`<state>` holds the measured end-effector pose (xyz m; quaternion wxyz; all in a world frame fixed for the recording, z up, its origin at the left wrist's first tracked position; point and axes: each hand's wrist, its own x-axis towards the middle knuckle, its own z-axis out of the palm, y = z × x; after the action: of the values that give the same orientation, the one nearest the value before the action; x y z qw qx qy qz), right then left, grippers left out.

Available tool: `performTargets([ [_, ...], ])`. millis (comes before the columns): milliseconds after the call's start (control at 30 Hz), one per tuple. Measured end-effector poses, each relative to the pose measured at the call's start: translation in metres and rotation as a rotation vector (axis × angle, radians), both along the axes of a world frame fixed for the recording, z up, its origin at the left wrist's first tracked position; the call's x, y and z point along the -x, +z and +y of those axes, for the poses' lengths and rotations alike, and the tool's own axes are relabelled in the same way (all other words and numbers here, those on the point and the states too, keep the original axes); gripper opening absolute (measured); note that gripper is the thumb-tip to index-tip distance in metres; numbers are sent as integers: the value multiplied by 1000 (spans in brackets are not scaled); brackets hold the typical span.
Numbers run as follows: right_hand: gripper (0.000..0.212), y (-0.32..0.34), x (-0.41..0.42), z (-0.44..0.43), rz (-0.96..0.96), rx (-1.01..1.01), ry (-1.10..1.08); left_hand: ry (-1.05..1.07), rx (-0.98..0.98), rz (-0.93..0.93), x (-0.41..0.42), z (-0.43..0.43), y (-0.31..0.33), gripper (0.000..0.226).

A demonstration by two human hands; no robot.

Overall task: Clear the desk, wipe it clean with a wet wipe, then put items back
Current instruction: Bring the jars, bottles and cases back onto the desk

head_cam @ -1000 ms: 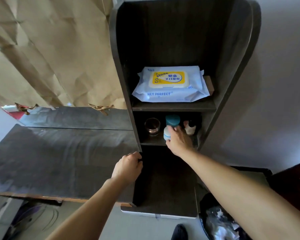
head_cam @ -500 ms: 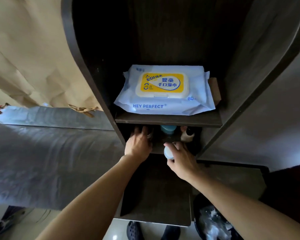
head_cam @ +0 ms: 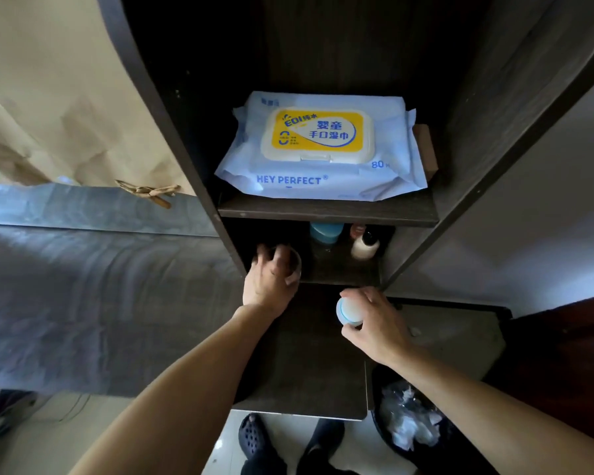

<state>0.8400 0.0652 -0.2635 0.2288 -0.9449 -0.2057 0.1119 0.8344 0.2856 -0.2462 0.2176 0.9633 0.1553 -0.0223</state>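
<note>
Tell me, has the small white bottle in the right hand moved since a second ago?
Yes. The right hand has pulled the small white bottle out of the lower shelf, toward the person; it is now in front of the shelf's edge.

Both forearms (head_cam: 172, 399) are bare, no sleeves visible; the feet wear dark perforated clogs (head_cam: 254, 440), probably over dark socks.

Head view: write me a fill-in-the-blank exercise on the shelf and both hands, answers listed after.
1. The wet wipes pack lies on the ____ shelf, above the cups.
2. The right hand holds a small white bottle with a ____ ring round its cap.
3. The left hand is closed on a clear ____ on the lower shelf.
4. The trash bin stands to the ____ of the person's feet.

Missing words: upper; blue; glass; right
</note>
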Motion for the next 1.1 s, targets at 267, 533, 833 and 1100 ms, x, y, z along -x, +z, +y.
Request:
performTargets([
  [267, 59, 7, 28, 47, 110, -76, 167, -62, 95, -74, 107, 50, -4, 70],
  [533, 62, 6, 84, 175, 122, -28, 366, 213, 75, -95, 229, 190, 8, 73],
  [833, 64, 8, 167, 364, 128, -16, 429, 332, 58, -122, 345, 363, 29, 72],
  [1100, 59, 27, 173, 495, 87, -16, 424, 420, -7, -135, 366, 479, 44, 66],
])
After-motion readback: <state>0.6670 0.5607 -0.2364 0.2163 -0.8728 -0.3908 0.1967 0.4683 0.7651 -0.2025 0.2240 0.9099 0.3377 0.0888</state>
